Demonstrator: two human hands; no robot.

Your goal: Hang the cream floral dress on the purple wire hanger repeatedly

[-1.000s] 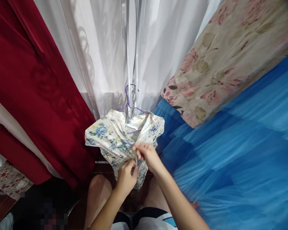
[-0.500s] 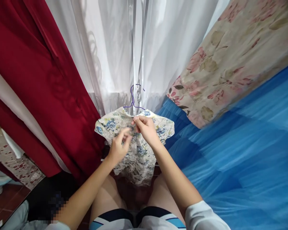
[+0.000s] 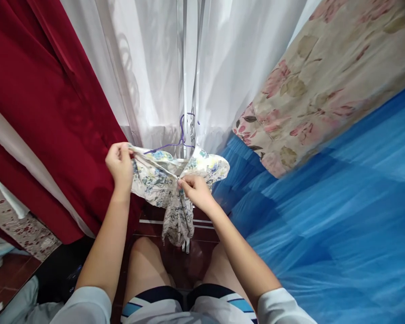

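Note:
In front of me a small white blouse (image 3: 155, 184) with a blue and yellow floral print hangs from a purple hanger (image 3: 170, 145). My left hand (image 3: 120, 164) pinches the blouse's edge at the far left and stretches it sideways. The fingers of my right hand (image 3: 193, 186) are closed on the front of the neckline, near the middle. The left arm of the hanger shows above the pulled cloth, while its right end is hidden behind the fabric. Below the hands the lower part of the blouse dangles, bunched and narrow.
White cloth (image 3: 155, 67) with shiny ribbons hangs behind. Long red fabric (image 3: 64, 103) drapes at the left. To the right are a beige floral garment (image 3: 310, 99) and blue tulle (image 3: 330, 225). Dark red floor tiles (image 3: 155, 227) show beneath.
My left hand has moved left and taken hold of the blouse's edge, pulling it out. My right hand has shifted slightly left and down. The blouse's lower part has bunched together.

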